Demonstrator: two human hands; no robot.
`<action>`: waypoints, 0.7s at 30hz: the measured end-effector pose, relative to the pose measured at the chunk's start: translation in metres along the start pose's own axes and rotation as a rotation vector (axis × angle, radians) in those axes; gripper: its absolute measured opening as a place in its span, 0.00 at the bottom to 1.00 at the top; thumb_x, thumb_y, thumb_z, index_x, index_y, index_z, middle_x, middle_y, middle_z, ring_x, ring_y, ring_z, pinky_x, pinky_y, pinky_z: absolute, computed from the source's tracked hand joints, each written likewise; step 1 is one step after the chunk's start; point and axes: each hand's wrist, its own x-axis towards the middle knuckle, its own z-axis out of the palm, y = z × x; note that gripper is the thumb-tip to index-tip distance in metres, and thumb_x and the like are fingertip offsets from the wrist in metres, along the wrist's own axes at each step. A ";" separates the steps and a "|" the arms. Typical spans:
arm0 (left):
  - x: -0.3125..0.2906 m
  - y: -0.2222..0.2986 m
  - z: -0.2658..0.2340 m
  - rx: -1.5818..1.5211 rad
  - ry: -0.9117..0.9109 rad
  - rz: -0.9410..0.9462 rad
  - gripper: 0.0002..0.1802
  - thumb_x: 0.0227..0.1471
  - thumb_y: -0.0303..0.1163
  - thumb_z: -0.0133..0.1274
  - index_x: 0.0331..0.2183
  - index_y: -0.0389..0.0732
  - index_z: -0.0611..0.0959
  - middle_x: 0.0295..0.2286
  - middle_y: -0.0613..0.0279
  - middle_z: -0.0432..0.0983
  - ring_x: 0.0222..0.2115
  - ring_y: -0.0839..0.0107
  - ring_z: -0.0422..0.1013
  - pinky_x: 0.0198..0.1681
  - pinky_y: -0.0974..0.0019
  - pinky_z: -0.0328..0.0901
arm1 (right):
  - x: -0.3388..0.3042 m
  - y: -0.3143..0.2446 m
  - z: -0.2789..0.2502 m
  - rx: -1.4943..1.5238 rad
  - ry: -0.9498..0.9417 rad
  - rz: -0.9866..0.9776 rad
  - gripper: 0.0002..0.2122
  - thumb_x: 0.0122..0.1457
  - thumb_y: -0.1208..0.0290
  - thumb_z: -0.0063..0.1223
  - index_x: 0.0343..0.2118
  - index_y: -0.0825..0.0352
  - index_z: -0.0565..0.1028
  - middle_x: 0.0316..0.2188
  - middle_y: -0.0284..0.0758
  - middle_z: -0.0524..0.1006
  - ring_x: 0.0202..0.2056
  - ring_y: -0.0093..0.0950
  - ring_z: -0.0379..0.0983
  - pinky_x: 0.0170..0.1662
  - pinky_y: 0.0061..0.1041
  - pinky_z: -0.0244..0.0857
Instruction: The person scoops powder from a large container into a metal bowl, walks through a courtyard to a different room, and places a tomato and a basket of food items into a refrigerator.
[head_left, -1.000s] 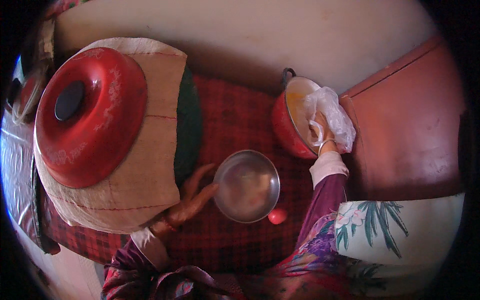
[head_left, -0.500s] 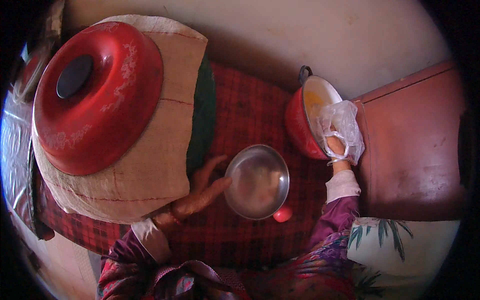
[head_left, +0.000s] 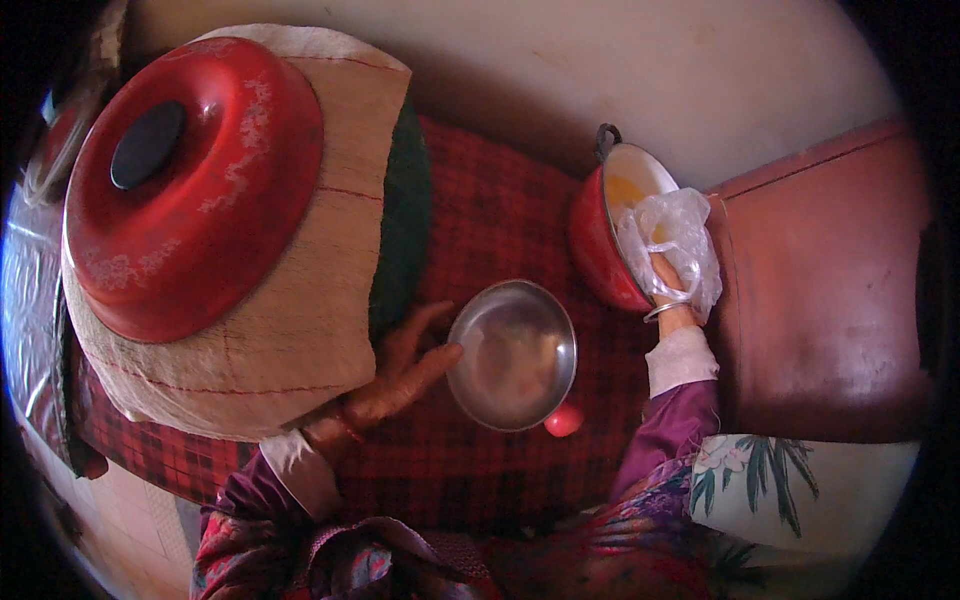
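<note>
My left hand (head_left: 407,358) is open beside a shallow steel bowl (head_left: 512,355), its thumb at the bowl's left rim and its fingers apart. Whitish contents in the bowl are too blurred to name. My right hand (head_left: 668,285) reaches into a clear plastic bag (head_left: 690,240) with white handles, at the mouth of a red pot (head_left: 590,235). Its fingers are hidden by the bag, and I cannot tell what they hold. Something yellow lies on the pot's white inside. A small round pinkish-red thing (head_left: 564,420) sits against the bowl's near right edge.
At the left, a large red lid (head_left: 260,200) with a black knob rests on a beige cloth (head_left: 345,270) over a dark green container (head_left: 405,220). A red plaid cloth (head_left: 490,200) covers the table. A reddish-brown cabinet (head_left: 820,290) stands right, near a leaf-patterned white cloth (head_left: 860,490).
Both hands stay in nearly the same places. The right hand and the plastic bag have shifted very slightly, and the whole view has moved a little.
</note>
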 end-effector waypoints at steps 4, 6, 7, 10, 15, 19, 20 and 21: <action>0.001 0.004 0.000 -0.017 -0.005 -0.020 0.34 0.51 0.42 0.52 0.54 0.34 0.61 0.44 0.49 0.69 0.43 0.62 0.67 0.48 0.60 0.61 | 0.002 0.002 0.002 0.082 0.019 0.030 0.08 0.54 0.66 0.46 0.31 0.65 0.68 0.26 0.39 0.68 0.28 0.35 0.64 0.32 0.29 0.60; 0.001 0.003 0.000 -0.032 -0.002 -0.016 0.34 0.51 0.42 0.52 0.54 0.34 0.61 0.44 0.49 0.69 0.43 0.62 0.67 0.48 0.61 0.61 | 0.004 0.002 0.003 0.139 0.032 0.046 0.08 0.55 0.66 0.46 0.31 0.65 0.68 0.25 0.38 0.67 0.27 0.35 0.63 0.30 0.28 0.60; 0.001 0.004 0.000 -0.027 0.003 -0.007 0.34 0.51 0.42 0.52 0.54 0.35 0.61 0.44 0.50 0.69 0.43 0.62 0.67 0.48 0.61 0.61 | 0.005 0.002 0.003 0.171 0.040 0.058 0.08 0.55 0.66 0.46 0.30 0.65 0.68 0.25 0.38 0.67 0.26 0.34 0.63 0.30 0.28 0.60; 0.000 0.009 0.000 -0.025 -0.013 -0.037 0.33 0.52 0.44 0.50 0.53 0.36 0.62 0.46 0.52 0.66 0.48 0.62 0.62 0.52 0.61 0.56 | 0.007 0.005 0.004 0.330 0.063 0.105 0.08 0.55 0.66 0.45 0.30 0.65 0.68 0.23 0.37 0.67 0.25 0.33 0.63 0.28 0.27 0.60; 0.000 0.019 0.002 -0.043 -0.005 -0.078 0.33 0.52 0.45 0.50 0.53 0.36 0.63 0.47 0.51 0.66 0.51 0.61 0.60 0.54 0.61 0.54 | 0.005 0.010 0.002 0.788 0.100 0.204 0.08 0.56 0.65 0.45 0.28 0.64 0.67 0.22 0.35 0.66 0.22 0.31 0.62 0.26 0.26 0.60; 0.001 0.015 -0.002 -0.007 -0.028 -0.089 0.33 0.52 0.45 0.50 0.53 0.35 0.63 0.48 0.51 0.65 0.52 0.61 0.60 0.55 0.61 0.54 | 0.007 0.008 0.000 1.157 0.111 0.256 0.08 0.57 0.64 0.44 0.27 0.63 0.67 0.20 0.34 0.65 0.20 0.30 0.62 0.23 0.25 0.60; 0.002 0.016 -0.003 0.010 -0.046 -0.090 0.33 0.52 0.46 0.50 0.53 0.35 0.63 0.48 0.50 0.65 0.52 0.61 0.60 0.55 0.61 0.54 | 0.006 0.008 -0.002 1.235 0.119 0.275 0.08 0.57 0.64 0.44 0.27 0.63 0.67 0.20 0.33 0.65 0.20 0.29 0.62 0.23 0.25 0.59; 0.003 0.015 -0.004 0.024 -0.043 -0.076 0.34 0.52 0.46 0.50 0.53 0.35 0.63 0.49 0.50 0.65 0.52 0.61 0.59 0.55 0.60 0.54 | 0.008 0.006 -0.003 1.314 0.126 0.290 0.09 0.58 0.64 0.44 0.27 0.63 0.66 0.19 0.33 0.65 0.19 0.29 0.62 0.22 0.24 0.59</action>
